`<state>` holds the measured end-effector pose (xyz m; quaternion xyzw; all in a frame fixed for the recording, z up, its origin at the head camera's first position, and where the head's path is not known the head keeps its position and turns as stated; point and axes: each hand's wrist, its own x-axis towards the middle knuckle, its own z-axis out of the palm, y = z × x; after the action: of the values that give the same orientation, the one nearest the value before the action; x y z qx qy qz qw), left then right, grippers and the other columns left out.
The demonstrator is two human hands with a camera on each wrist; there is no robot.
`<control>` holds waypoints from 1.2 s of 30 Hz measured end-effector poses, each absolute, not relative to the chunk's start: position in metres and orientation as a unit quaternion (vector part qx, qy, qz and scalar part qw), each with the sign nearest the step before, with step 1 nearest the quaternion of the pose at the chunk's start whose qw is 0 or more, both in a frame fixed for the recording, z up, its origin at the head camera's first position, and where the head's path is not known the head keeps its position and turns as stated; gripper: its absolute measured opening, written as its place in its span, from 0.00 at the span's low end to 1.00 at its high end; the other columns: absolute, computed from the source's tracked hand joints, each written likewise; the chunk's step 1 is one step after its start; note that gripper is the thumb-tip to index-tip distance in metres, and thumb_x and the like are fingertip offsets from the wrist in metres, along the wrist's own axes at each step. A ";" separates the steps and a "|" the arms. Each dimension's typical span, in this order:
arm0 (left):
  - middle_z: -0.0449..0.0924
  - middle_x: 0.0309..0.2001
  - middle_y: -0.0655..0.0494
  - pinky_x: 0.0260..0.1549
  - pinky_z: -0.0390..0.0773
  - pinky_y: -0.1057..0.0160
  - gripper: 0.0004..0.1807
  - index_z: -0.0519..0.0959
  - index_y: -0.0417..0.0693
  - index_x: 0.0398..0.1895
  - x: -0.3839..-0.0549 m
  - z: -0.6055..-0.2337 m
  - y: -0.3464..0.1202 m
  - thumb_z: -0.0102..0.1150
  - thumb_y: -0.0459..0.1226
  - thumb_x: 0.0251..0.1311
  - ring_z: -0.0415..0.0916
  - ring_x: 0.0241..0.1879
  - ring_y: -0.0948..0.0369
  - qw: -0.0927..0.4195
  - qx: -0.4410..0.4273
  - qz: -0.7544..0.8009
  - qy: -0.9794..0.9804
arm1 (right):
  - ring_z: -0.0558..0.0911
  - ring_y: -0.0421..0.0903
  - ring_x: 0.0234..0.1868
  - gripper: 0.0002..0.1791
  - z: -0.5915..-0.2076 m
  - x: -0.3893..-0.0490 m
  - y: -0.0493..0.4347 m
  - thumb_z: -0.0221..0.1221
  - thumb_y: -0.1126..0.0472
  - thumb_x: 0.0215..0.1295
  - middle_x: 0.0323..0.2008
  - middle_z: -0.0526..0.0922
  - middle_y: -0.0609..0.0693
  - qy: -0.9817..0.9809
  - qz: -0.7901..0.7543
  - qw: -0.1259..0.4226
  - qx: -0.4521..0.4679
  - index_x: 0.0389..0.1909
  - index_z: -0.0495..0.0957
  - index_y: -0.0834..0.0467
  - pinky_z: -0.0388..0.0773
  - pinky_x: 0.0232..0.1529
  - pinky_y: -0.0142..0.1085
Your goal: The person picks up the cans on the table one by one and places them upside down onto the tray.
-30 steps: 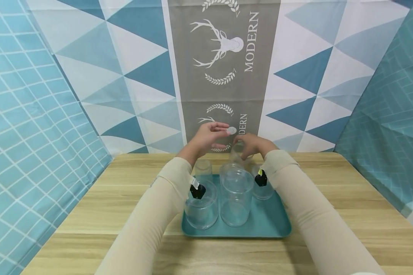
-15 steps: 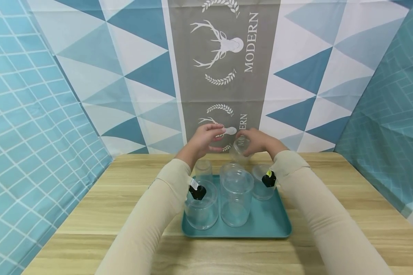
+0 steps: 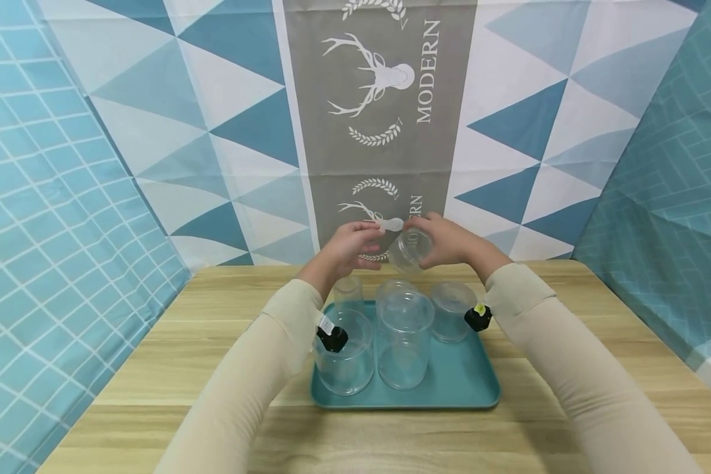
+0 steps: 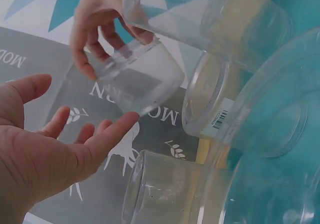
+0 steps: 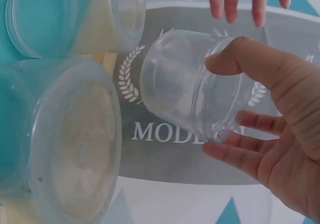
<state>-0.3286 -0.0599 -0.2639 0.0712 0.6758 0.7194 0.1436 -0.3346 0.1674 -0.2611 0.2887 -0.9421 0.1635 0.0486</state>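
Note:
In the head view my right hand (image 3: 447,240) holds a small clear jar (image 3: 411,251) raised beyond the tray, in front of the wall. The right wrist view shows the thumb on one side of the threaded neck of this jar (image 5: 175,79) and the fingertips on the other; it lies tilted. My left hand (image 3: 349,245) hovers just left of it with fingers spread and nothing between them. In the left wrist view its longest-reaching fingertip overlaps the jar's lower edge, while in the right wrist view the left fingertips (image 5: 231,9) are apart from the jar.
Several clear jars stand on a teal tray (image 3: 462,385), among them a wide front-left jar (image 3: 345,368), a tall middle jar (image 3: 403,362) and a right jar (image 3: 453,313). One bears a barcode label (image 4: 222,118). The wooden table (image 3: 213,368) meets a patterned cloth wall (image 3: 261,217).
My right hand has drawn up and to the right, its forearm swinging outward, and the jar in it now shows more clearly. The left hand has shifted slightly left and down. The tray jars stay put.

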 end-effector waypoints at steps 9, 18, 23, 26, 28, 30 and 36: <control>0.57 0.68 0.37 0.52 0.75 0.40 0.28 0.61 0.41 0.69 -0.326 -0.265 -0.065 0.53 0.41 0.70 0.65 0.63 0.41 0.149 0.063 0.747 0.645 | 0.74 0.58 0.50 0.43 -0.251 -0.311 0.160 0.73 0.62 0.44 0.56 0.67 0.61 -0.919 0.175 0.110 0.337 0.65 0.67 0.51 0.77 0.48 0.54; 0.57 0.69 0.39 0.51 0.74 0.37 0.30 0.58 0.44 0.71 -0.324 -0.264 -0.077 0.48 0.46 0.71 0.64 0.64 0.41 0.173 0.119 0.762 0.612 | 0.75 0.55 0.47 0.42 -0.243 -0.294 0.149 0.75 0.62 0.41 0.54 0.68 0.59 -0.878 0.185 0.182 0.402 0.62 0.70 0.51 0.78 0.44 0.49; 0.62 0.66 0.43 0.49 0.77 0.39 0.27 0.59 0.45 0.69 -0.322 -0.264 -0.081 0.44 0.47 0.73 0.67 0.62 0.43 0.180 0.161 0.766 0.596 | 0.74 0.56 0.49 0.41 -0.240 -0.286 0.145 0.75 0.62 0.41 0.54 0.69 0.58 -0.856 0.185 0.222 0.428 0.61 0.71 0.51 0.79 0.44 0.48; 0.61 0.66 0.45 0.49 0.77 0.39 0.26 0.59 0.48 0.71 -0.320 -0.264 -0.083 0.41 0.45 0.74 0.66 0.63 0.43 0.178 0.178 0.777 0.577 | 0.73 0.56 0.52 0.41 -0.239 -0.282 0.143 0.76 0.61 0.41 0.56 0.69 0.59 -0.841 0.180 0.245 0.448 0.61 0.70 0.51 0.79 0.46 0.49; 0.61 0.67 0.46 0.49 0.76 0.37 0.27 0.58 0.50 0.72 -0.317 -0.263 -0.085 0.40 0.45 0.73 0.65 0.63 0.42 0.176 0.190 0.785 0.563 | 0.72 0.56 0.54 0.42 -0.237 -0.280 0.142 0.76 0.61 0.41 0.57 0.68 0.59 -0.829 0.177 0.264 0.460 0.61 0.70 0.52 0.79 0.47 0.49; 0.61 0.68 0.47 0.49 0.74 0.35 0.27 0.59 0.52 0.72 -0.315 -0.262 -0.086 0.40 0.44 0.72 0.63 0.65 0.41 0.178 0.206 0.792 0.547 | 0.72 0.57 0.55 0.42 -0.235 -0.278 0.142 0.76 0.62 0.40 0.57 0.68 0.60 -0.817 0.176 0.284 0.470 0.61 0.70 0.53 0.79 0.47 0.50; 0.62 0.67 0.47 0.48 0.74 0.34 0.28 0.58 0.54 0.73 -0.310 -0.262 -0.092 0.41 0.42 0.70 0.59 0.67 0.39 0.208 0.248 0.797 0.510 | 0.72 0.57 0.55 0.43 -0.230 -0.274 0.140 0.77 0.63 0.39 0.57 0.68 0.62 -0.790 0.176 0.324 0.489 0.60 0.70 0.54 0.79 0.48 0.49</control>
<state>-0.3104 -0.0916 -0.2615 0.2475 0.5103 0.7968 0.2082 -0.2737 0.1404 -0.2301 0.4892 -0.7903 0.1757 0.3245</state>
